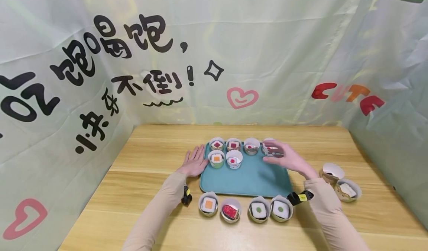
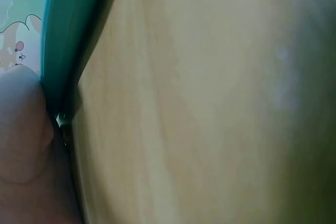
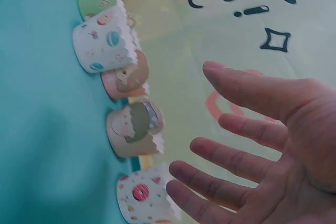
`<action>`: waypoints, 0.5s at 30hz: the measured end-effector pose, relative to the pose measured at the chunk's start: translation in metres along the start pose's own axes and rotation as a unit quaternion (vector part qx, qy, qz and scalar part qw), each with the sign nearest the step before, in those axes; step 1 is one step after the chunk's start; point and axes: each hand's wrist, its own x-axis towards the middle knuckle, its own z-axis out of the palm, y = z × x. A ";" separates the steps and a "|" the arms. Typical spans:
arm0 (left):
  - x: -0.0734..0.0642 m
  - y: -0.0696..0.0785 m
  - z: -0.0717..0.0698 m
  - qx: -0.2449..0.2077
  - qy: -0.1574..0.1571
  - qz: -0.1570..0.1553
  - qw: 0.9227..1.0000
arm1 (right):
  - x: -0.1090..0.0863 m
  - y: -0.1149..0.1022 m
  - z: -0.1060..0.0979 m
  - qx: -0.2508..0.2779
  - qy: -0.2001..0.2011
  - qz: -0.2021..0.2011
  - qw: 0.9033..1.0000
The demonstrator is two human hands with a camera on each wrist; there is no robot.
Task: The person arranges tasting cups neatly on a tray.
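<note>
A blue-green tray (image 1: 247, 180) lies on the wooden table, with several paper cups along its far edge and two more in front of them at the left. My left hand (image 1: 194, 163) rests flat by the tray's left side, its thumb side at the rim. Over the far right corner, my right hand (image 1: 291, 158) hovers with fingers spread and holds nothing. Partly behind its fingers is a white cup (image 1: 267, 152); the right wrist view shows that cup's doughnut print (image 3: 140, 195) close to the fingertips. The cups hold small sushi-like pieces, such as one with an orange square (image 1: 217, 158).
In front of the tray stand several more cups, including one with a red-topped piece (image 1: 230, 211) and one with a green-dotted piece (image 1: 259, 209). Two cups, a rear one (image 1: 332, 171) and a nearer one (image 1: 347, 190), stand right of my right forearm. A printed cloth (image 1: 267, 57) encloses the table.
</note>
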 end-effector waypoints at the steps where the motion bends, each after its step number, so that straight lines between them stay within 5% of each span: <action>1: 0.000 0.000 0.000 0.000 0.000 0.000 1.000 | -0.002 0.000 -0.002 0.002 0.003 0.006 1.000; 15: -0.002 0.001 -0.001 -0.006 0.004 0.003 1.000 | -0.025 0.012 -0.029 -0.036 0.060 0.057 0.996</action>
